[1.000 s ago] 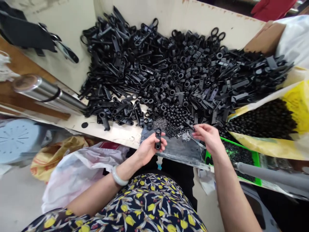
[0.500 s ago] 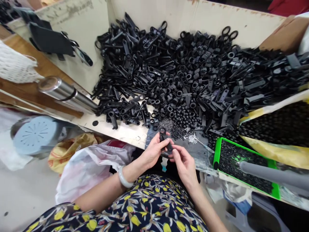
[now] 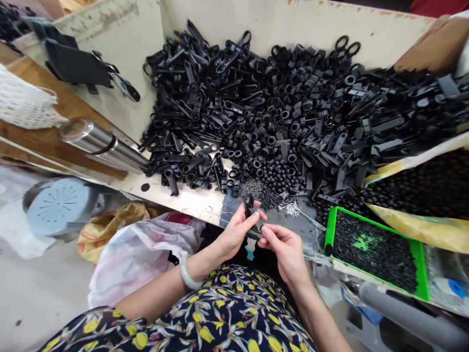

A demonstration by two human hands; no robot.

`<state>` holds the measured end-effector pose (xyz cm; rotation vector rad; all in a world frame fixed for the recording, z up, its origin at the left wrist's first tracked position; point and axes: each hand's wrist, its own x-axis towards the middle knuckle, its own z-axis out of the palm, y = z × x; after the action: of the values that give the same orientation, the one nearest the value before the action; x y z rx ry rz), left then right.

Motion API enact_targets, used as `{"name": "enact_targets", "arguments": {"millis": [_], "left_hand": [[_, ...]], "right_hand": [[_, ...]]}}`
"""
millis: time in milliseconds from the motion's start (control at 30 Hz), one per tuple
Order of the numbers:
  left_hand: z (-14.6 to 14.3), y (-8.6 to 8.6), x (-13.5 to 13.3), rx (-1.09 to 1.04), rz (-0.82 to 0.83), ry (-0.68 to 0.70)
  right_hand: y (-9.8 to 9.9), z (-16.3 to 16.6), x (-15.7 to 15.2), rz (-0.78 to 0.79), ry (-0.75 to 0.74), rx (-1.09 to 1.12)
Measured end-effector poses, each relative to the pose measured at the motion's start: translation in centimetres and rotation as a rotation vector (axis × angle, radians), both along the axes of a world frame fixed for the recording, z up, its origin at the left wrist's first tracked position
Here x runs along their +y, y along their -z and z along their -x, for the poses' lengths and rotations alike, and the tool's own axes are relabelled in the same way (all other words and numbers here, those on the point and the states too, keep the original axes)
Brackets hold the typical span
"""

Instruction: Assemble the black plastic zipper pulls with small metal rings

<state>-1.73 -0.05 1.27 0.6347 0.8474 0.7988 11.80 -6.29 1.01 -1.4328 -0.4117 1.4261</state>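
Observation:
In front of my body, my left hand [image 3: 234, 234] is wrapped round a black plastic lever with a ring end [image 3: 249, 200]. The ring sticks up past my fingers. My right hand [image 3: 287, 247] pinches at the lower end of the same lever with thumb and fingertips; whether a smaller piece sits there is hidden. Just beyond my hands lie a heap of tiny metal bits [image 3: 252, 187], small black balls [image 3: 282, 178] and short silver pins [image 3: 292, 209]. A thin tool [image 3: 311, 220] rests beside the pins.
Black levers [image 3: 198, 98], black rings [image 3: 289, 98] and flat black pieces [image 3: 340, 142] are heaped at the back. A green tray [image 3: 330, 230] of small black parts stands right, near a grey bar [image 3: 399, 308]. A steel flask [image 3: 102, 142] leans at left above a white bag [image 3: 128, 259].
My right hand has shifted slightly right and down, its fingertips still at the lever's lower end. The grey bar at right has dropped from over the green tray to below it.

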Motion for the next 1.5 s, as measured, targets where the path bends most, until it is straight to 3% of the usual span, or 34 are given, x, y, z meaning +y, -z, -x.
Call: {"name": "enact_targets", "arguments": {"millis": [233, 433, 767, 967, 1100, 1200, 1300, 1400, 1500], "left_hand": [[-0.3, 0.4, -0.4, -0.048, 0.010, 0.053], [-0.6, 0.7, -0.9, -0.084, 0.060, 0.028], [-0.4, 0.8, -1.2, -0.009, -0.026, -0.037], [-0.4, 0.6, -1.4, 0.000, -0.089, -0.046], [0.3, 0.2, -1.0, 0.024, -0.102, 0.030], [2.2, -0.3, 0.0, 0.153, -0.233, 0.025], [4.5, -0.6, 1.5, 0.259, -0.383, 0.070], [5.9, 0.5, 2.7, 0.489, -0.796, 0.223], [5.6, 2.6, 3.1, 0.728, -1.161, 0.254]], "right_hand": [[-0.3, 0.6, 0.1, 0.016, 0.036, 0.055], [0.1, 1.8, -0.2, -0.012, 0.093, 0.023], [0.8, 3.0, -0.6, -0.086, 0.130, -0.035], [1.0, 2.8, -0.2, -0.180, -0.056, -0.139], [1.1, 2.5, 0.0, -0.223, -0.163, -0.202], [1.1, 1.1, 0.4, -0.353, -0.243, -0.474], [1.6, -1.3, 1.5, -0.620, -0.357, -0.970], [2.5, -3.4, 2.7, -0.800, -0.497, -1.358], [3.2, -4.4, 3.1, -0.848, -0.686, -1.472]]}}
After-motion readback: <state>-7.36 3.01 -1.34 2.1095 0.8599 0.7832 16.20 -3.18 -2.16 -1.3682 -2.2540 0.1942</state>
